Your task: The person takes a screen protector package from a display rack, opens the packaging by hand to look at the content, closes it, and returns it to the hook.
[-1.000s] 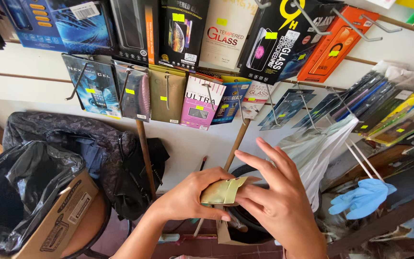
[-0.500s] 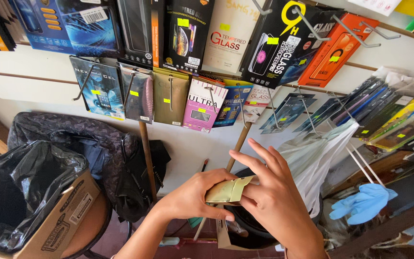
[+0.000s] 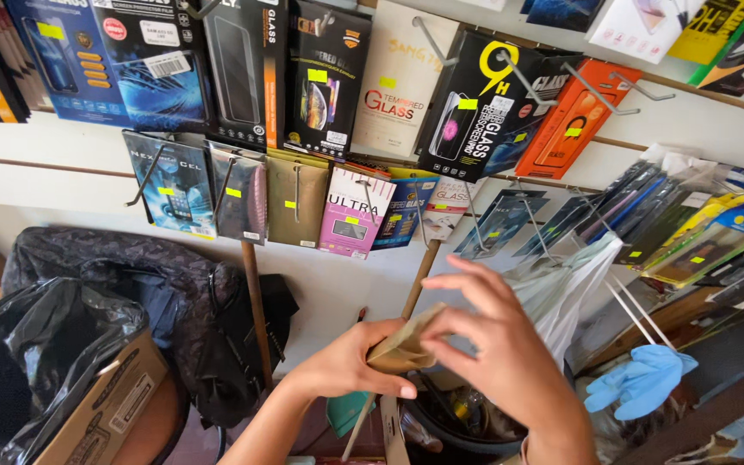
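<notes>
Tan and flat, a small kraft-paper packet (image 3: 406, 346) is pinched between both hands at chest height, the left hand (image 3: 346, 366) closed on its lower edge with thumb along the bottom, the right hand (image 3: 497, 344) gripping its upper end with the outer fingers splayed loose. Directly beneath the grip sits a dark round bin (image 3: 462, 422) (its contents too jumbled to tell), and off to the right of it lies a blue glove (image 3: 639, 383). Above the grip hang boxed screen protectors (image 3: 337, 172) on wall hooks, while well off to the left a black bag (image 3: 10, 387) lines a cardboard box (image 3: 109, 405).
</notes>
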